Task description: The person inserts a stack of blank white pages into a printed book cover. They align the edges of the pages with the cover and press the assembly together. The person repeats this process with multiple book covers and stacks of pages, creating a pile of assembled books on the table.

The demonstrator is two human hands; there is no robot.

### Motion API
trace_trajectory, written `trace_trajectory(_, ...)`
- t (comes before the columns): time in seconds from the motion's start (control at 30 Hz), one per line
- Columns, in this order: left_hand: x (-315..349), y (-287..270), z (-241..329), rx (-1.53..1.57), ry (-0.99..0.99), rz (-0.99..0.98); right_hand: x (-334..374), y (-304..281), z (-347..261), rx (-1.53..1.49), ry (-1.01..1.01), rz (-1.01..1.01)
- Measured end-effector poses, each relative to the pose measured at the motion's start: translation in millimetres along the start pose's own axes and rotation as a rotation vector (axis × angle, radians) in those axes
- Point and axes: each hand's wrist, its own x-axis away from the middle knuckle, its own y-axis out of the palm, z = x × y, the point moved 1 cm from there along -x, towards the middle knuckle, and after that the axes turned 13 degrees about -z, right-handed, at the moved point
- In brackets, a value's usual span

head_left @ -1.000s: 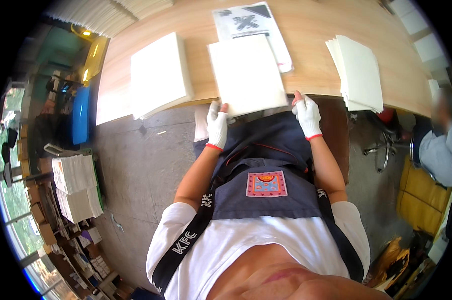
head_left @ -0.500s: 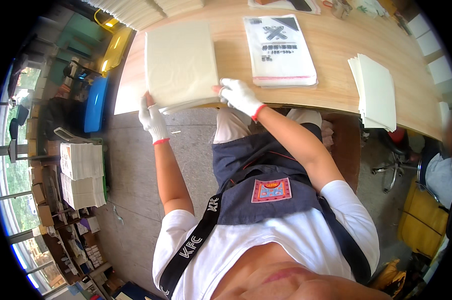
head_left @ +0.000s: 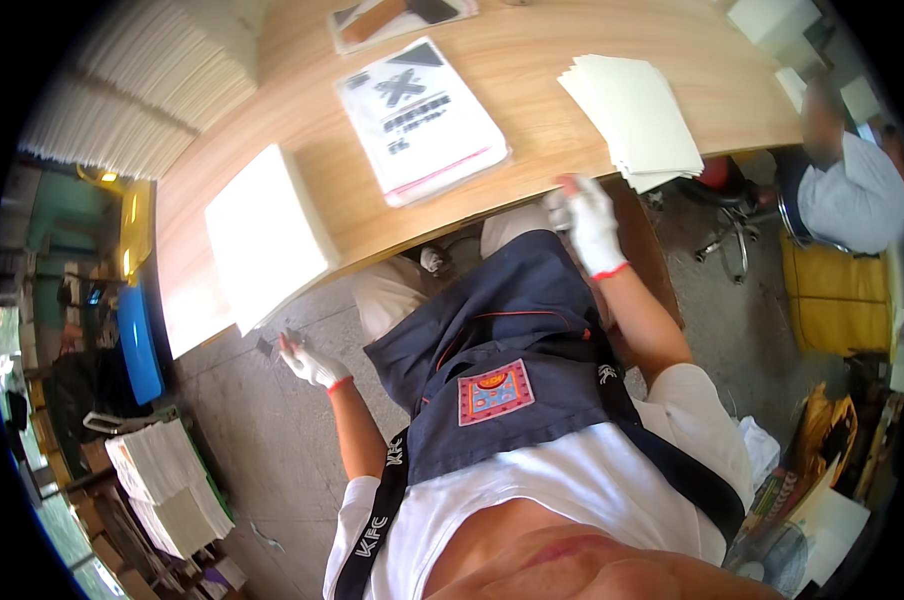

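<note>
White knitted gloves with red cuffs cover both my hands, fingertips bare. My left hand (head_left: 314, 364) is off the table's near edge, just below the corner of a thick white paper stack (head_left: 272, 235). Its fingers are apart and hold nothing. My right hand (head_left: 587, 225) hovers at the table's front edge, fingers loosely bent and a little blurred, with nothing visible in them. Closest to it lies a fanned pile of cream sheets (head_left: 640, 115), jutting over the edge. Between the two paper piles rests a stack of clear printed plastic bags (head_left: 422, 125).
Tall paper stacks (head_left: 162, 75) fill the table's far left. A flat pack with a brown and black thing (head_left: 397, 20) lies at the back. Bundled paper (head_left: 167, 485) stands on the floor at left. A person (head_left: 857, 185) sits at right, near an office chair (head_left: 727, 215).
Both hands have let go of the paper stack, which stays at the table's left edge. My right hand has moved right toward the fanned sheets; my left has dropped back. The view has turned right.
</note>
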Motion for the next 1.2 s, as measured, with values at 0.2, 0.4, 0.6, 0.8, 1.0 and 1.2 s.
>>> trace_trajectory(0.2, 56, 45, -11, -0.277, 0.087, -0.329, -8, -155, -10, -0.333, 0.271, 0.255)
trace_trajectory(0.4, 64, 92, 21, -0.404, 0.343, -0.652, -32, -177, -9, -0.497, 0.226, 0.211)
trace_trajectory(0.6, 49, 154, 73, -0.498, 0.792, -0.829, -53, -213, -4, -0.542, 0.03, 0.429)
trace_trajectory(0.8, 24, 251, 112, -0.994, 0.64, -1.034, -65, -232, -33, -0.444, 0.008, 0.372)
trace_trajectory(1.0, 9, 289, 103, -1.555, 0.539, -1.136, -36, -199, -49, -0.384, -0.192, 0.175)
trace_trajectory(1.2, -21, 291, 84, -1.483, 0.573, -1.102, 34, -91, -60, -0.42, 0.053, -0.298)
